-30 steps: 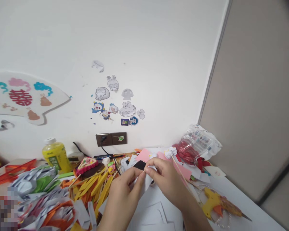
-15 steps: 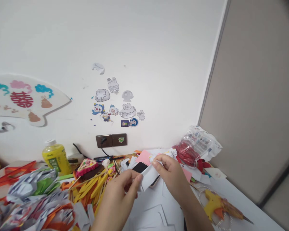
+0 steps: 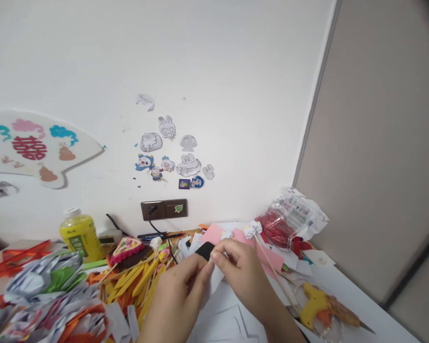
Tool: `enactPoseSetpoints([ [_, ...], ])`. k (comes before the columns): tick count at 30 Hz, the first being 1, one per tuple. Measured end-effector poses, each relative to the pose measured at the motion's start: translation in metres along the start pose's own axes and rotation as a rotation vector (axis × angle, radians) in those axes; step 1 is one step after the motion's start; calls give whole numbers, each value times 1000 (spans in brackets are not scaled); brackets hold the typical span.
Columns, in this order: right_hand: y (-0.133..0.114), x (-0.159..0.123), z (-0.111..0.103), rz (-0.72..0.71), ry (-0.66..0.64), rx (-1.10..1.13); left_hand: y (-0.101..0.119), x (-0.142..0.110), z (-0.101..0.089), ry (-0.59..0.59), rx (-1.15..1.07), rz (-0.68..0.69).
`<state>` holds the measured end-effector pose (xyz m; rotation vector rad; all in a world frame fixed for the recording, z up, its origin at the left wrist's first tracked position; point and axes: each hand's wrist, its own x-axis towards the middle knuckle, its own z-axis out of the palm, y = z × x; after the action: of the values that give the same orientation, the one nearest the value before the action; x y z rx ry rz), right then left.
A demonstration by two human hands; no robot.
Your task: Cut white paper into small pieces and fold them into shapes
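My left hand (image 3: 186, 286) and my right hand (image 3: 239, 274) meet over the desk, each pinching the same small piece of white paper (image 3: 213, 284). The fingertips of both hands almost touch at its upper edge. Most of the paper hangs behind and below my fingers, partly hidden. Just beyond them lies a phone with a dark screen (image 3: 204, 250), half covered by my hands. Under my wrists is a white sheet with cut or drawn outlines (image 3: 225, 324).
Crumpled paper (image 3: 50, 305) and yellow sticks (image 3: 132, 278) heap up at left, near a yellow drink bottle (image 3: 81, 236). At right lies a yellow glue gun (image 3: 314, 305). A plastic bag with red material (image 3: 279, 226) leans against the wall behind a stick with a paper flower (image 3: 252, 230).
Half a second ago my hands were apart with the paper spread flat between them. Now the right hand has moved left and down, bringing the fingertips together again at the paper's edge.
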<state>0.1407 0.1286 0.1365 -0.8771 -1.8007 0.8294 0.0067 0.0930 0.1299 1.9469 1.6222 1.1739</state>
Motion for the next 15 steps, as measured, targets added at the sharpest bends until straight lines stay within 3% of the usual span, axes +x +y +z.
enactPoseSetpoints([
  [4, -1, 1, 3, -21, 29, -5, -3, 0, -2, 34, -13, -2],
  [10, 1, 3, -8, 34, 194, -54, 1, 1, -7, -58, -164, -118],
  [15, 4, 3, -13, 87, 242, -46, 6, 2, -10, -59, -187, -107],
])
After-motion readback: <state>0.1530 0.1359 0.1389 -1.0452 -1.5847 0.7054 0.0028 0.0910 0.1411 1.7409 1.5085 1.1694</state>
